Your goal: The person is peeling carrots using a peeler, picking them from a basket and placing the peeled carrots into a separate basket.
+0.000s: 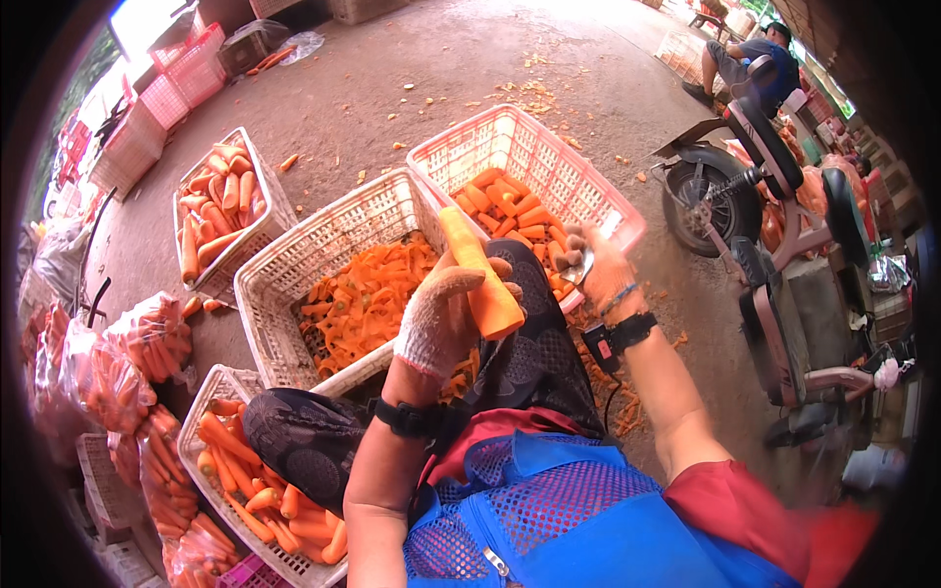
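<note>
My left hand, in a soiled work glove, grips a thick peeled carrot held at a slant above my knee. In my gloved right hand is a small metal tool, perhaps a peeler, mostly hidden by the fingers. That hand is apart from the carrot, over the near side of a pinkish plastic crate with peeled carrots inside. Carrot peelings heap up in the white crate before me. Unpeeled-looking carrots fill another crate beside my left leg.
A further crate of carrots stands ahead on the left. Plastic bags of carrots line the left side. To the right is a parked electric scooter, with a seated person beyond. Peel scraps litter the concrete floor.
</note>
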The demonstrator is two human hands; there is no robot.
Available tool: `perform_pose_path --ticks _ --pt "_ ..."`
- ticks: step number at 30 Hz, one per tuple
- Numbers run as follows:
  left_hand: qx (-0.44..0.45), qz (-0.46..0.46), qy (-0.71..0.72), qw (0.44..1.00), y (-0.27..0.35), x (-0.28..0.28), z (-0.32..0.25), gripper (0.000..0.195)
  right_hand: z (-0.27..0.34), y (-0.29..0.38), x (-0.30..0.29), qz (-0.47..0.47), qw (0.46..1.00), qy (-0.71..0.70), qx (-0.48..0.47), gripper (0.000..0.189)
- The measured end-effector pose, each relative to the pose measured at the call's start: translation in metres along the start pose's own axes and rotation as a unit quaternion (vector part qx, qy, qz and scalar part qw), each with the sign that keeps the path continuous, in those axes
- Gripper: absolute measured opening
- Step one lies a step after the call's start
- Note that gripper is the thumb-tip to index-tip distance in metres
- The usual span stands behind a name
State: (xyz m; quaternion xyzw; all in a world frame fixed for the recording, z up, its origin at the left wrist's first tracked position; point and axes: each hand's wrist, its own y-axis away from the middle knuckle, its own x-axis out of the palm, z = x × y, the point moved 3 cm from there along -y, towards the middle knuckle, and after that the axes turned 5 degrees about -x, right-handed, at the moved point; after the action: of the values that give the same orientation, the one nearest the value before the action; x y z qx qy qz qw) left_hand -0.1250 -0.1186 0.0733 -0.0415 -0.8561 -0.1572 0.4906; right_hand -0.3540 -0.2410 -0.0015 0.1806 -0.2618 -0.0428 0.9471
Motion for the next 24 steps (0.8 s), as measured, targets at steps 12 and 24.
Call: perform_pose_path --ticks 12,24 --pt "-0.023 -0.117 -0.256 0.959 0.046 -0.041 0.004 0.049 -0.014 0.081 0.151 0.22 0.975 0.016 -0.002 0.047" --pt "0.001 -0.198 -0.276 0.941 0.082 -0.108 -0.032 0.044 -0.145 -0.024 0.249 0.204 0.972 0.102 -0.056 0.043"
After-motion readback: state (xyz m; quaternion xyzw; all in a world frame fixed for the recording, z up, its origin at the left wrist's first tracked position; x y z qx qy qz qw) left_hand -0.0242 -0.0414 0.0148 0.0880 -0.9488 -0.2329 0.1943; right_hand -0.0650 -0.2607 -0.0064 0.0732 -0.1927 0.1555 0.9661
